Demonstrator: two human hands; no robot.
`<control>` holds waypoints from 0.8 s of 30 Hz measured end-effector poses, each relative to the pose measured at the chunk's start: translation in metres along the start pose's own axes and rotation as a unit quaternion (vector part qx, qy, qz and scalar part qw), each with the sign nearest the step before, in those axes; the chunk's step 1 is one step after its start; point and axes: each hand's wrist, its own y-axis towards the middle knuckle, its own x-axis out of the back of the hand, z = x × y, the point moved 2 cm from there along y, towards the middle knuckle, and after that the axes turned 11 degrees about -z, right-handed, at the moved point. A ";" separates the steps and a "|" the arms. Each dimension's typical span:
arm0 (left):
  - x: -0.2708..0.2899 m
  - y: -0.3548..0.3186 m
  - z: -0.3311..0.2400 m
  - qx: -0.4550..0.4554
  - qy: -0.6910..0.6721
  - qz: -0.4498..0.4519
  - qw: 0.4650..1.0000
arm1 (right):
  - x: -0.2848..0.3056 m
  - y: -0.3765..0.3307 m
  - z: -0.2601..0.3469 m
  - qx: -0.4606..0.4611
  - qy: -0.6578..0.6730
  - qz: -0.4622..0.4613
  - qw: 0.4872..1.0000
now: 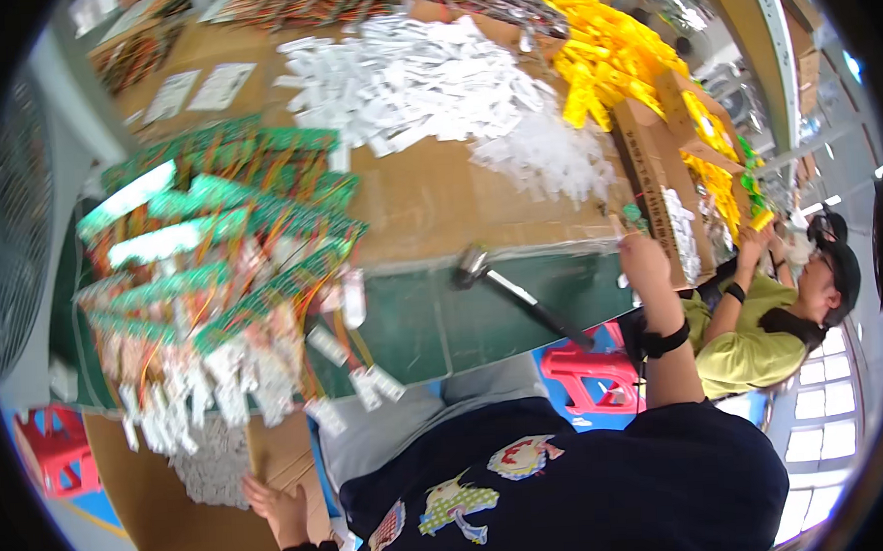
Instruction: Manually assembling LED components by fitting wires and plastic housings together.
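Observation:
My right hand (644,259), with a black band on its wrist, reaches to the side of a long cardboard carton (654,168) at the table's right edge. Its fingers curl away from me near a small green piece (634,213), and I cannot tell whether they grip it. My left hand (274,507), also with a black wristband, lies with fingers apart against the flap of a brown cardboard box (192,533) below the table. A hammer (513,294) lies on the green mat (424,325) between my hands.
Stacks of green-topped packets with white tags (214,266) fill the left. A heap of white tags (413,75) and a yellow pile (609,56) lie farther back. A person in a yellow-green shirt (755,346) works at right. Red stools (594,372) stand below.

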 end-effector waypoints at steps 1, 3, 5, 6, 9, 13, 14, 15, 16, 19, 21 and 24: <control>0.002 0.000 0.001 0.031 0.010 0.022 0.999 | 0.000 -0.005 0.005 -0.005 -0.005 0.032 0.999; -0.005 0.007 0.002 0.024 0.034 0.005 0.999 | -0.006 -0.004 -0.006 -0.020 -0.058 0.071 0.996; -0.016 0.002 0.016 -0.002 0.038 -0.038 0.999 | -0.014 0.004 0.004 -0.023 -0.043 0.070 0.996; -0.015 0.005 0.015 -0.018 0.034 -0.057 0.998 | -0.012 0.004 0.004 -0.033 -0.029 0.061 0.997; -0.020 0.011 0.017 -0.020 0.029 -0.057 0.998 | -0.009 0.007 0.009 -0.027 -0.005 0.003 1.000; -0.030 0.011 0.028 -0.034 0.035 -0.058 0.997 | -0.031 0.023 0.000 0.012 -0.028 -0.082 0.996; -0.029 0.011 0.029 -0.031 0.038 -0.054 0.997 | -0.029 0.025 -0.001 0.008 -0.012 -0.099 0.995; -0.029 0.011 0.031 -0.025 0.044 -0.051 0.997 | -0.033 0.027 -0.008 0.018 -0.004 -0.125 0.992; -0.030 0.011 0.032 -0.028 0.047 -0.056 0.997 | -0.035 0.029 -0.012 0.018 -0.007 -0.116 0.993; -0.026 0.007 0.028 -0.009 0.079 -0.024 0.997 | -0.043 0.038 -0.020 0.043 0.006 -0.122 0.992; -0.023 0.011 0.028 -0.032 0.042 -0.019 0.998 | -0.061 0.048 -0.047 0.072 0.005 -0.144 0.987; -0.006 0.010 0.002 -0.016 0.047 0.007 0.999 | -0.049 0.048 -0.046 0.011 0.039 -0.102 0.994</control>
